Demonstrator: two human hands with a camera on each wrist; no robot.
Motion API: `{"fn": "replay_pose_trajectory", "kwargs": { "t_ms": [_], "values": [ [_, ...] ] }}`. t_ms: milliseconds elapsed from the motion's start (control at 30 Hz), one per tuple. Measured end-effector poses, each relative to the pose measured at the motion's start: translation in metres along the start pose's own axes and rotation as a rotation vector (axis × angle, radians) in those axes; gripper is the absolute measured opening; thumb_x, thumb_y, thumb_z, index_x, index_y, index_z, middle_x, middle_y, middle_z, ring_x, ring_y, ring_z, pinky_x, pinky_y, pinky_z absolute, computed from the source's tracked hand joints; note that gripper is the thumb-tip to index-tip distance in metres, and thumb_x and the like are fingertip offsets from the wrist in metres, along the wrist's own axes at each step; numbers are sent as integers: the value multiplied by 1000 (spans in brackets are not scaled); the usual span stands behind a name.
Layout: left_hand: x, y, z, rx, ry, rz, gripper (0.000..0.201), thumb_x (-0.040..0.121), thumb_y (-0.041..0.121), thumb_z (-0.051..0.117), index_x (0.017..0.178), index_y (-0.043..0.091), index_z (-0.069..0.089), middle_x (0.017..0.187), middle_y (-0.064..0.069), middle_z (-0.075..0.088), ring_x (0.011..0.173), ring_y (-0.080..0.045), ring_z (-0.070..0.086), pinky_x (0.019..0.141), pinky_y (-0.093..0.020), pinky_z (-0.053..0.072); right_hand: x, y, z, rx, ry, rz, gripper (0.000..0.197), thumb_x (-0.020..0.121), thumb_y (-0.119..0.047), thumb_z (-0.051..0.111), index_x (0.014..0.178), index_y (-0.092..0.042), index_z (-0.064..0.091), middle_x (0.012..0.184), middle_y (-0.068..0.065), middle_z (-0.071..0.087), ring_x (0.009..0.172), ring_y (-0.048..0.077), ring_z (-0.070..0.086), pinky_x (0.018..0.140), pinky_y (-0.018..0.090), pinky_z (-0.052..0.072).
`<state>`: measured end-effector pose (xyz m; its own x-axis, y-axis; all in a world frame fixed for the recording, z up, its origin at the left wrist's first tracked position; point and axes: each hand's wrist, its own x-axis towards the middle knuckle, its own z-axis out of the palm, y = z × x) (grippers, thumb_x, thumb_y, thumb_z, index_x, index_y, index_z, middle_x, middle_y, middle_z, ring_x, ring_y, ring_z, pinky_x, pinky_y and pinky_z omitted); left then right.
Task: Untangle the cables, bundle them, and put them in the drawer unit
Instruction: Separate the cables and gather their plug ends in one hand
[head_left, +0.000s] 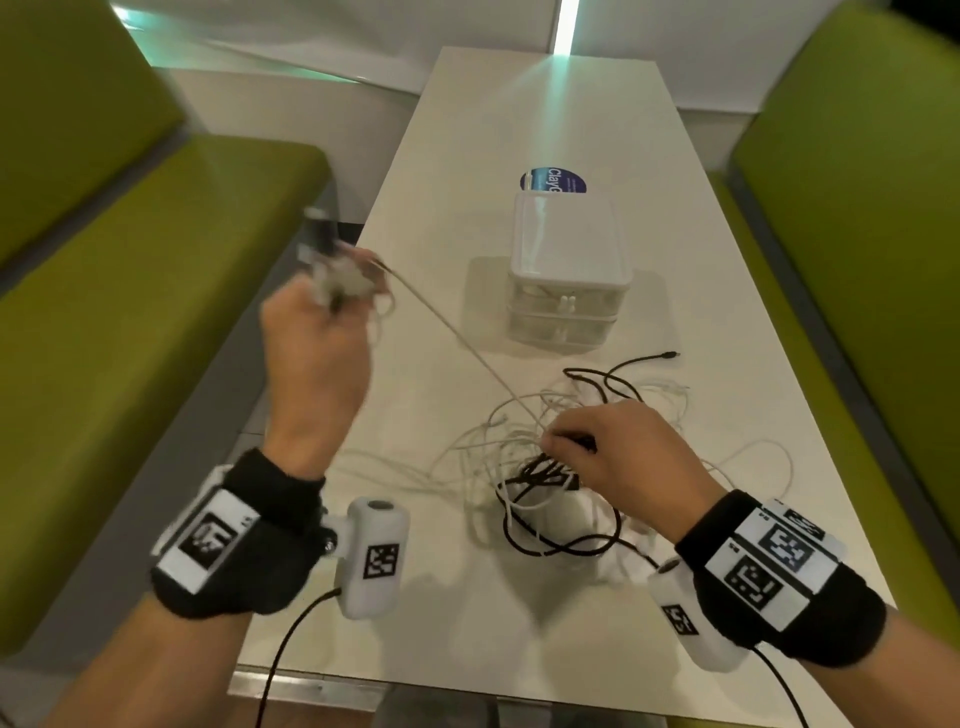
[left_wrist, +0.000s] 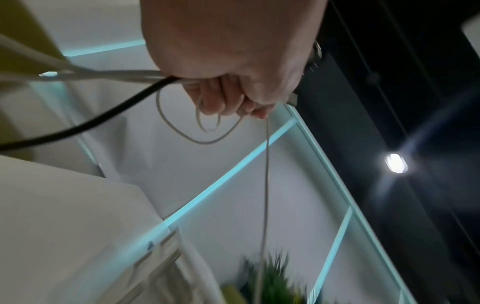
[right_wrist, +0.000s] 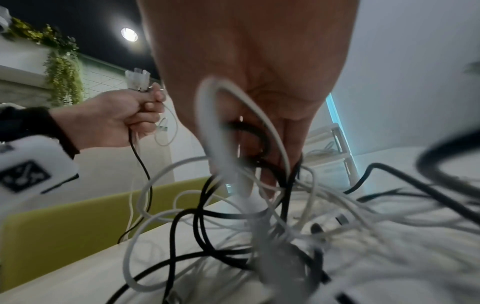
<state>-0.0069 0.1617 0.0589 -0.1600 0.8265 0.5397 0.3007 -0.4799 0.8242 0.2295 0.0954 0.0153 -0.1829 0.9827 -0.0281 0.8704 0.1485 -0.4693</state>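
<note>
A tangle of white and black cables (head_left: 550, 467) lies on the white table (head_left: 467, 623) near its front right. My left hand (head_left: 332, 291) is raised above the table's left edge and grips a white cable (head_left: 457, 338) with plug ends; the cable runs taut down to the pile. In the left wrist view the curled fingers (left_wrist: 221, 96) also hold small white loops and a black cable (left_wrist: 78, 127). My right hand (head_left: 597, 447) rests on the pile and pinches cables (right_wrist: 259, 164) there. The clear drawer unit (head_left: 569, 280) stands beyond the pile, its drawers closed.
Green bench seats (head_left: 130, 312) flank the table on both sides. A blue round sticker (head_left: 553, 182) lies behind the drawer unit. Black wrist-camera leads (head_left: 291, 649) hang off the table's front edge. A loose black plug end (head_left: 670, 355) lies right of the drawer unit.
</note>
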Motion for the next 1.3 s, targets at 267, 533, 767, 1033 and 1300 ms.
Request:
{"fn": "replay_pose_trajectory", "kwargs": {
  "t_ms": [267,533,767,1033,1300],
  "values": [
    [0,-19,-5,548,-242,-111,48,86,1,51,128,22,61,88,-4,72,77,-22,65,68,-32,51,-1,-2,6,8,64,34,31,97,-31,51,66,-31,51,56,-10,56,55,6,52,56,24,42],
    [-54,-5,34,441,-788,189,52,89,13,51,136,36,50,101,12,71,90,-15,67,75,-32,53,0,-15,3,-102,-14,-5,20,95,-23,48,86,-22,66,80,-1,68,73,22,62,63,32,47],
    [-59,-11,39,654,-804,209,17,93,16,52,106,23,58,85,3,67,74,-30,61,60,-38,44,-3,-10,8,-114,44,-114,23,91,-23,53,70,-28,47,64,-12,48,57,18,51,52,35,45],
    [-34,-6,18,446,-403,8,16,91,5,55,91,15,67,59,26,45,50,0,44,51,-17,30,-1,-7,3,-73,49,-61,21,96,-36,49,87,-27,66,82,-13,65,74,8,59,66,31,50],
    [-24,-15,6,231,-262,-107,24,82,4,44,76,15,64,61,29,59,54,-23,51,53,-38,43,3,-2,7,39,-16,3,18,91,-39,57,99,-33,72,90,-16,71,80,1,62,74,25,51]
  ]
}}
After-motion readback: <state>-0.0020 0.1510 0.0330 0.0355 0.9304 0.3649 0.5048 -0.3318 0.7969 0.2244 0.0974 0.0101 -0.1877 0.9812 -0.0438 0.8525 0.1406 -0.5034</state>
